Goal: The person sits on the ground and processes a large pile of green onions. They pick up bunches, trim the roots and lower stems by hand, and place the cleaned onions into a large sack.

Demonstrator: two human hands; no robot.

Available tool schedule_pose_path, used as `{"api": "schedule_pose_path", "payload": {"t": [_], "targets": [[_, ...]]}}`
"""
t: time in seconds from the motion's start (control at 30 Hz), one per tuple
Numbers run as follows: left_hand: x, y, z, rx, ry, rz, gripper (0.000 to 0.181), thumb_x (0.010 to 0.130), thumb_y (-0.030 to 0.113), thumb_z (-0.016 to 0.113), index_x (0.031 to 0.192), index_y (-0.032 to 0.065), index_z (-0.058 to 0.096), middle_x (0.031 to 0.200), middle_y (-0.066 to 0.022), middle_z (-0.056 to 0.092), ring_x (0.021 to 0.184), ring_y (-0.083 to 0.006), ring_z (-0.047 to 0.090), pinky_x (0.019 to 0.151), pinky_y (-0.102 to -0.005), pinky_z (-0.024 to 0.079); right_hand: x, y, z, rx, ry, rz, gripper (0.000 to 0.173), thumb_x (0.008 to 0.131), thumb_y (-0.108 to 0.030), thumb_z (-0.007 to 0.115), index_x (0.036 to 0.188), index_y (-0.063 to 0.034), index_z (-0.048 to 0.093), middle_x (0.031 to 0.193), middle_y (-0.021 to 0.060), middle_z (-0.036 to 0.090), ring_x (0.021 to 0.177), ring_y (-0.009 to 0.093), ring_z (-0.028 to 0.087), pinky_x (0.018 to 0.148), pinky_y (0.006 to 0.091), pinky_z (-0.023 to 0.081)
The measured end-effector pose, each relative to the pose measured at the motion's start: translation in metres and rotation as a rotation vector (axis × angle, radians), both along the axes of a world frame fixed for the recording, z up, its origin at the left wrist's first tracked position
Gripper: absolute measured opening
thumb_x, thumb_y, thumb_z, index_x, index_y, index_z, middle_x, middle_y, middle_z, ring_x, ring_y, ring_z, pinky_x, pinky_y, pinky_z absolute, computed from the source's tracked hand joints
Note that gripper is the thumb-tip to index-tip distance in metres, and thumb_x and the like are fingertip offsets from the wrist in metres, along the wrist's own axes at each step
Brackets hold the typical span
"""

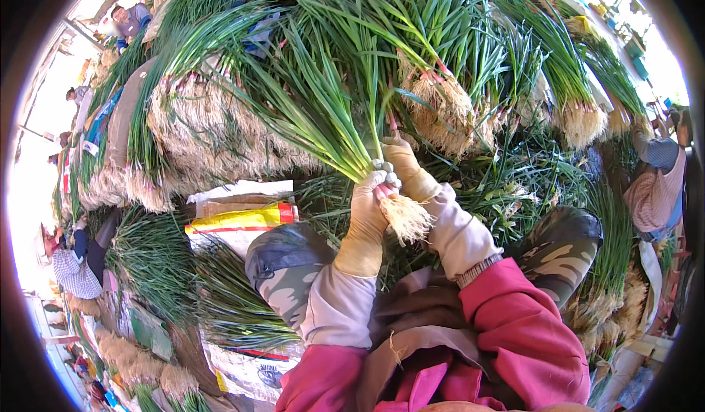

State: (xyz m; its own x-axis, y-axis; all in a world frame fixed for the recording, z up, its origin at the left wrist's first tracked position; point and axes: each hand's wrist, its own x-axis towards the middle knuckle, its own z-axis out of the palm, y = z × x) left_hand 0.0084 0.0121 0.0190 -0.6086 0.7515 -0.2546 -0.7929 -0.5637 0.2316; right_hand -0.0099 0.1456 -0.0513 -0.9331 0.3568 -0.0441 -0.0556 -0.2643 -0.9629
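My left hand (372, 202), in a pale yellow rubber glove, is closed around a small bunch of green garlic (336, 136). The long leaves fan up and to the left. Below the grey-tipped glove fingers show the reddish stem bases and a tuft of pale roots (406, 219). Just beyond it, my right hand (408, 167), gloved alike, has its fingers at the reddish base of a single stalk (392, 121) by the pile. Part of that grip is hidden. A loose rooted clump (440, 101) lies on the heap just above my right hand.
Large stacks of rooted green garlic (220, 120) rise in front. Cut leaves (506, 175) litter the ground between my camouflage-clad knees (292, 263). On the left, a printed woven sack (242, 230) lies beside more leaves (242, 296). Other people (77, 269) sit at the left and right edges.
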Motion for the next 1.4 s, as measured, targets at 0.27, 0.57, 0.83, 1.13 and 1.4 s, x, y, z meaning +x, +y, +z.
{"api": "schedule_pose_path", "payload": {"t": [0.27,0.57,0.83,1.13,1.4], "targets": [[0.004,-0.021,0.027,0.217,0.115,0.010,0.020,0.079,0.004,0.054,0.099,0.0061,0.051,0.095,-0.0098,0.054,0.073,-0.0149,0.049,0.068,-0.0292,0.042,0.011,0.011,0.037,0.182,-0.119,0.575,0.024,0.088,-0.026,0.044,0.089,-0.0073,0.059,0.081,0.0083,0.062,0.074,0.015,0.058,0.068,0.0280,0.046],[0.011,-0.022,0.018,0.065,0.153,-0.002,0.022,0.074,0.000,0.056,0.095,0.0057,0.049,0.089,-0.0097,0.056,0.070,-0.0184,0.056,0.063,-0.0264,0.048,-0.118,0.033,0.136,-0.160,-0.134,0.205,0.040,0.073,-0.030,0.070,0.098,-0.0004,0.059,0.088,0.0077,0.061,0.076,0.020,0.059,0.067,0.0269,0.048],[0.014,-0.007,0.002,0.092,0.076,-0.045,0.022,0.076,-0.001,0.053,0.096,0.0062,0.052,0.090,-0.0090,0.058,0.070,-0.0160,0.056,0.063,-0.0270,0.048,-0.261,0.081,0.211,1.488,-0.395,-0.079,0.061,0.071,-0.039,0.064,0.111,0.0040,0.051,0.099,0.0161,0.061,0.099,0.029,0.054,0.087,0.0366,0.039],[0.013,-0.006,0.002,0.016,0.005,0.045,0.028,0.074,0.001,0.059,0.101,0.0024,0.052,0.087,-0.0099,0.059,0.070,-0.0164,0.058,0.064,-0.0284,0.050,-0.169,0.110,0.214,1.571,0.039,0.222,0.037,0.073,-0.026,0.063,0.102,-0.0026,0.055,0.097,0.0125,0.059,0.091,0.024,0.055,0.077,0.0343,0.045],[0.003,-0.008,0.022,0.062,0.071,0.004,0.032,0.076,0.003,0.057,0.108,-0.0001,0.051,0.099,-0.0159,0.059,0.067,-0.0151,0.055,0.062,-0.0274,0.048,0.000,0.023,0.100,1.382,-0.691,0.106,0.048,0.080,-0.053,0.047,0.091,-0.0088,0.062,0.084,0.0154,0.063,0.078,0.031,0.060,0.068,0.0394,0.048]]}}
